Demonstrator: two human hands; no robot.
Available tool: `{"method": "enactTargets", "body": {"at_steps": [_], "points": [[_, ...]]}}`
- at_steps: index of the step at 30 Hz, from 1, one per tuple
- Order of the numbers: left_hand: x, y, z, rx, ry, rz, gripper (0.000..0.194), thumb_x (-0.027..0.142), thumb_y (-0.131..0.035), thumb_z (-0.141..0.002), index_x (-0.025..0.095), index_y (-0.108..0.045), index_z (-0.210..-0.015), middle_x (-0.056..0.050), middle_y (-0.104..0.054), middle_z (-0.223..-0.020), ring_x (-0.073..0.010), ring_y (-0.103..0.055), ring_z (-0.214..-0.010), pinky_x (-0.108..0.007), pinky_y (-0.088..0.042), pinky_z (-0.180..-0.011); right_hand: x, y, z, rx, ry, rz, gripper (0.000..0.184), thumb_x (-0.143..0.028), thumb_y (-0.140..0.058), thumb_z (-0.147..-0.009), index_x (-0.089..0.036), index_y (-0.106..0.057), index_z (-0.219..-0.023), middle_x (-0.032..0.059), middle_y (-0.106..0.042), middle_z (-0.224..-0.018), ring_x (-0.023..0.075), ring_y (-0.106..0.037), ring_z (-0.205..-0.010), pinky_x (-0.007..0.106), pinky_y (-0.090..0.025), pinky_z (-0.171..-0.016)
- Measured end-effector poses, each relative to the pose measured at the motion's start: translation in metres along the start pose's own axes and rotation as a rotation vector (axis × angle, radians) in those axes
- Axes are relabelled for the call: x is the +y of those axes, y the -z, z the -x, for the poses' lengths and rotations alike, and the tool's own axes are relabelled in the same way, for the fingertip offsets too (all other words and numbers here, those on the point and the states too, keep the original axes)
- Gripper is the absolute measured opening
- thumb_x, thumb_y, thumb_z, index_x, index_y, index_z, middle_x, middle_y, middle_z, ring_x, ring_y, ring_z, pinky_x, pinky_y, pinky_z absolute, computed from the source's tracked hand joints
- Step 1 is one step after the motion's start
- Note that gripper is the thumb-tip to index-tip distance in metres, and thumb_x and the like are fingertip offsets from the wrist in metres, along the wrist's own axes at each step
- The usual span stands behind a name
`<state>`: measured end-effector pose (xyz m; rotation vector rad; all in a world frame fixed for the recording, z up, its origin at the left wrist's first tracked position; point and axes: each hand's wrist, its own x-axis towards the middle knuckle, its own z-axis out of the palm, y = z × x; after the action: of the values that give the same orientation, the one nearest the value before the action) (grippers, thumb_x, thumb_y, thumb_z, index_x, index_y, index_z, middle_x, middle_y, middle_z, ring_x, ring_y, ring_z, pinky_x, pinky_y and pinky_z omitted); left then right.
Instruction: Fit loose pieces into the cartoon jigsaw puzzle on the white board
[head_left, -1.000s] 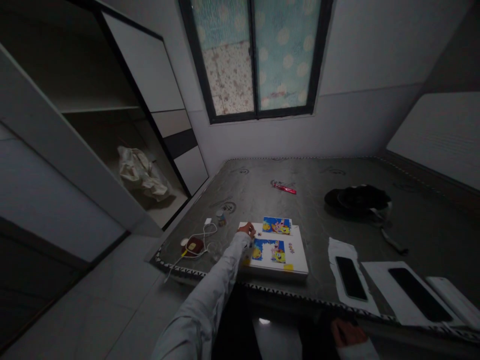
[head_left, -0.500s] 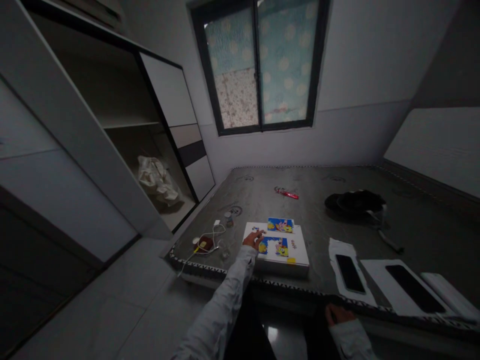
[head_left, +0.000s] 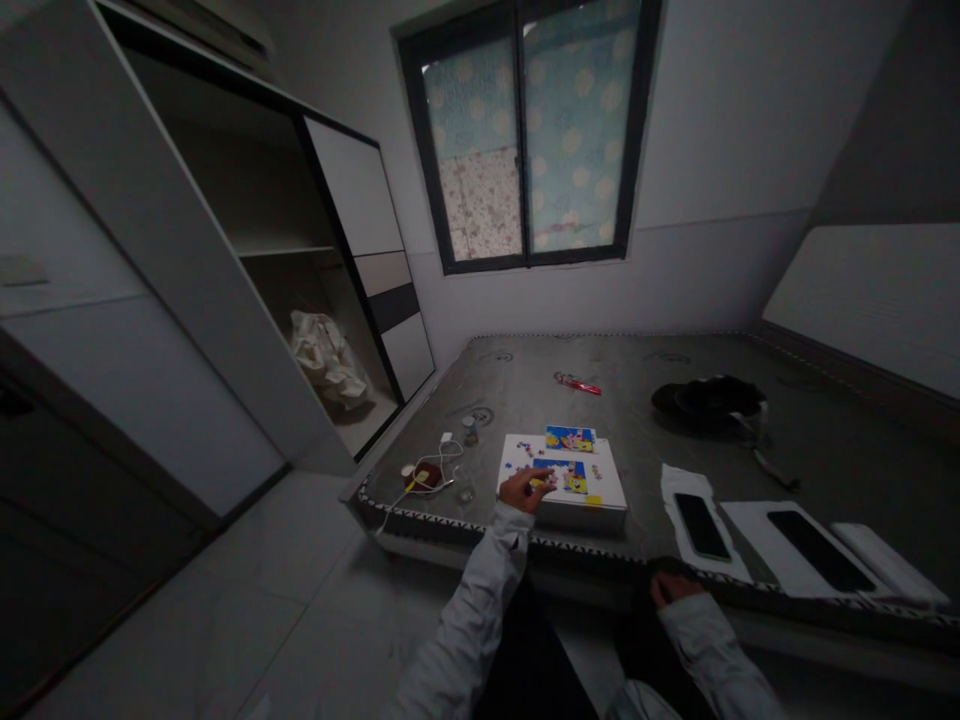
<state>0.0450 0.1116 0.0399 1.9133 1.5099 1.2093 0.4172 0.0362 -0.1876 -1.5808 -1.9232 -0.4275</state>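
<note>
Surface: grey mattress (head_left: 660, 440) is bearing a white board (head_left: 600, 497).
Left hand (head_left: 525, 490): fingers are lying spread over puzzle pieces (head_left: 561, 476) beneath.
Right hand (head_left: 670, 588): is curling on the mattress edge, grip unclear.
Risk: a sweeping palm could be scattering loose pieces.

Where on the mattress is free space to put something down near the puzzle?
Bare mattress lies between the puzzle board and the black phone, and behind the board toward the red wrapper. Left of the board it is crowded: charger cable, small jar. The left hand covers the board's near corner.

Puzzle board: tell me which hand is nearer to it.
Left. The left hand rests on the puzzle board at its near left corner; the right hand grips the mattress edge, apart from it.
</note>
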Motion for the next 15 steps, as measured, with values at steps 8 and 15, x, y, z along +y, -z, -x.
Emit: {"method": "enactTargets", "body": {"at_steps": [8,15], "points": [[0.007,0.018,0.025,0.054,0.028,0.058,0.024,0.040,-0.094,-0.092,0.030,-0.094,-0.115,-0.003,-0.093,-0.116,-0.0127,-0.072,-0.070,-0.025,-0.063,-0.075,0.009,0.005,-0.011,-0.077,0.081,-0.024,0.028,-0.021,-0.065,-0.090,-0.022,-0.088,-0.075,0.0117,-0.082,-0.070,0.0245,-0.076,-0.057,0.032,-0.050,-0.054],[-0.002,0.015,0.045,0.106,0.041,0.056,0.020,0.040,-0.096,-0.089,0.029,-0.094,-0.106,-0.001,-0.092,-0.101,-0.0107,-0.068,-0.064,-0.023,-0.058,-0.069,-0.032,0.041,-0.022,0.034,0.069,0.199,0.032,-0.020,-0.060,-0.099,-0.024,-0.084,-0.079,0.0086,-0.084,-0.076,0.0225,-0.074,-0.068,0.034,-0.050,-0.068]]}}
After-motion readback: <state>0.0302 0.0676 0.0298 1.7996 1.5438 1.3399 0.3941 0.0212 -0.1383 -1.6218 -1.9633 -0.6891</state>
